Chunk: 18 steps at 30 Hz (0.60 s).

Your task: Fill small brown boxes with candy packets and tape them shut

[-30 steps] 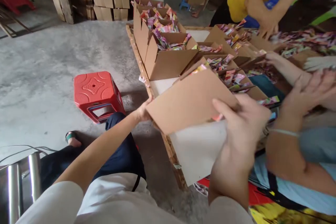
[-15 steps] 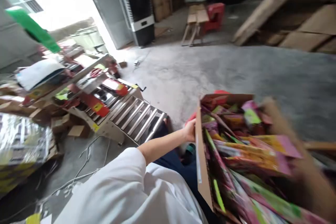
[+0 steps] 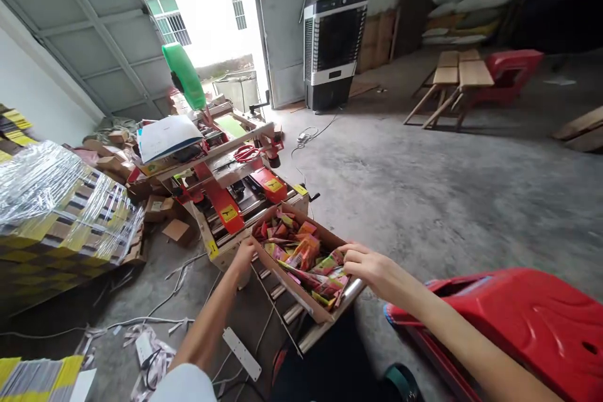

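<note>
An open cardboard box [image 3: 288, 281] filled with colourful small packets [image 3: 306, 254] rests on the metal rollers [image 3: 293, 313] at the near end of a carton sealing machine [image 3: 217, 196]. My left hand [image 3: 245, 259] is closed on the box's left edge, by its far corner. On the opposite side, my right hand [image 3: 370, 269] has its fingers bent over the box's right edge, close to the packets. The machine's red side guides with yellow labels stand just beyond the box. Red-handled scissors [image 3: 246, 152] lie on its crossbar.
A red plastic stool [image 3: 527, 320] stands close by my right arm. Film-wrapped stacks of flat cartons [image 3: 61, 213] are at the left. Cables and a white power strip [image 3: 242, 353] lie on the floor below. An air cooler [image 3: 333, 50] stands by the doorway.
The box has moved from the right side, beside my body, onto the rollers. My view has turned right, and my right hand has come into sight on the box's right edge.
</note>
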Each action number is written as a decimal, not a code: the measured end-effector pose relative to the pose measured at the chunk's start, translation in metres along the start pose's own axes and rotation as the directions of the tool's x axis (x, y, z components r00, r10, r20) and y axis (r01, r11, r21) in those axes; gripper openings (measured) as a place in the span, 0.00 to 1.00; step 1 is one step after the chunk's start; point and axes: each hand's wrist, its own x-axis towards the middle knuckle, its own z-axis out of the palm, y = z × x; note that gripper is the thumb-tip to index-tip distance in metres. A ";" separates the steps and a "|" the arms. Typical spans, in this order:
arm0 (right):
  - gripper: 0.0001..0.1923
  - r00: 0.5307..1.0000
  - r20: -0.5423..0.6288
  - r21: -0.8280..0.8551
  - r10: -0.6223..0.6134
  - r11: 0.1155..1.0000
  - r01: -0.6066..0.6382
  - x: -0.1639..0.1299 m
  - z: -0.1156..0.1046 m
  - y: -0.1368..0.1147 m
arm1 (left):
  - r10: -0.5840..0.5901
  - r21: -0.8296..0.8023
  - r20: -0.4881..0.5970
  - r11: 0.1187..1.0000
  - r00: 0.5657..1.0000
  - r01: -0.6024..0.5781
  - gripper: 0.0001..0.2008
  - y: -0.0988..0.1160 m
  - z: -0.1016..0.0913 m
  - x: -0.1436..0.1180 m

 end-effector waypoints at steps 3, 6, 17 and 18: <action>0.18 0.974 -0.174 0.077 0.148 0.988 -0.136 -0.016 0.005 -0.001 | 0.133 0.020 0.042 0.991 0.990 -0.134 0.22 0.027 -0.006 -0.002; 0.29 0.959 -0.209 0.024 0.192 0.981 -0.191 -0.009 0.017 -0.015 | 0.229 0.229 0.216 0.933 0.949 -0.278 0.23 0.057 -0.001 -0.008; 0.30 0.944 -0.091 -0.235 0.317 0.914 -0.330 0.078 0.114 -0.029 | -0.088 0.683 0.672 0.458 0.736 -0.569 0.42 0.118 0.010 -0.044; 0.30 0.946 -0.110 -0.213 0.305 0.923 -0.322 0.077 0.115 -0.028 | -0.038 0.697 0.649 0.430 0.760 -0.574 0.37 0.114 0.013 -0.044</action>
